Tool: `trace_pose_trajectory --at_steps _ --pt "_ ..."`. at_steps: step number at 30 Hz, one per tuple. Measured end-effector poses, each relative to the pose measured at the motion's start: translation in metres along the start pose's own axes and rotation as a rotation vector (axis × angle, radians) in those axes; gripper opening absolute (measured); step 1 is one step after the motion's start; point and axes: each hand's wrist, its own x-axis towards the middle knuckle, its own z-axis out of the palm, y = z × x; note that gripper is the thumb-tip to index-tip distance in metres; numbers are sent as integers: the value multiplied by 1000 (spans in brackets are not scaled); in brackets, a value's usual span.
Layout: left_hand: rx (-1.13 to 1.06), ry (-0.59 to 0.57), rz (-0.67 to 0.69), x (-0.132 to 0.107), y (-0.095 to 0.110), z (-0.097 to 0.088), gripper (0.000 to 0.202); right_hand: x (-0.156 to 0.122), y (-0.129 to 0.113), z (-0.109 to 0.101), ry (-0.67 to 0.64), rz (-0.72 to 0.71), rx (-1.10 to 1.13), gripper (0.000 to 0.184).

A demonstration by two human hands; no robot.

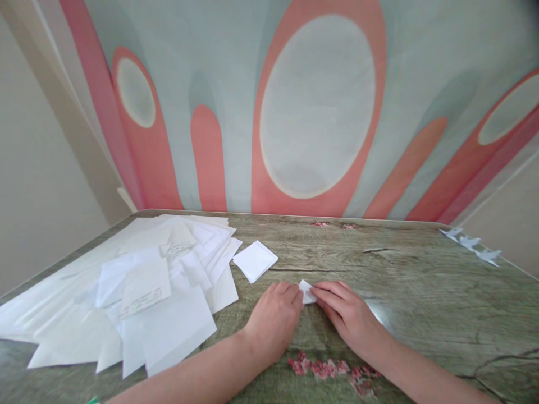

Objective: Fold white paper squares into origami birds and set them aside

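A small folded piece of white paper (307, 292) lies low over the table between my two hands. My left hand (275, 314) grips its left edge, with the fingers curled and partly covering it. On the other side, my right hand (349, 314) pinches the right edge between thumb and fingers. Part of the paper is hidden under the fingers, so its full folded shape cannot be made out. Just beyond my left hand, a few square white sheets (255, 261) rest in a small stack on the table.
A large spread pile of white paper (177, 331) covers the table's left side, some sheets with writing. Several folded paper birds (469, 242) stand at the far right edge. The wood-patterned table (421, 292) meets a red and grey-green patterned backdrop (236, 84) behind.
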Motion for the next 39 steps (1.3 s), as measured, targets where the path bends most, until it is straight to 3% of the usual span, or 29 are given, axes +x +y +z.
trace_pose_trajectory --at_steps 9,39 --pt "-13 -40 9 1 0 -4 26 0 0 -2 -1 160 147 20" --pt "-26 -81 -45 2 2 -9 29 1 3 0 42 70 92 21"
